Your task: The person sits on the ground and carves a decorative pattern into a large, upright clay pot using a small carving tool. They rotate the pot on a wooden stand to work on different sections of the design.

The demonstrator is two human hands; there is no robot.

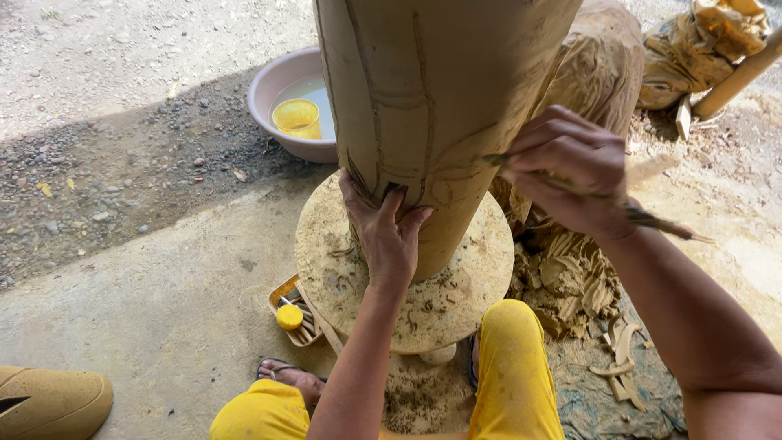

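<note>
Hands at a tall clay vessel

Fingers of the left hand point(389, 236) lie spread and flat against the lower wall of the tall clay vessel point(432, 106), which stands upright on a round turntable point(456, 293). The right hand point(570, 171) pinches a thin wooden tool point(643, 218), its tip touching the incised clay. A pink basin point(273, 90) holding a yellow cup point(297, 118) sits behind.
</note>
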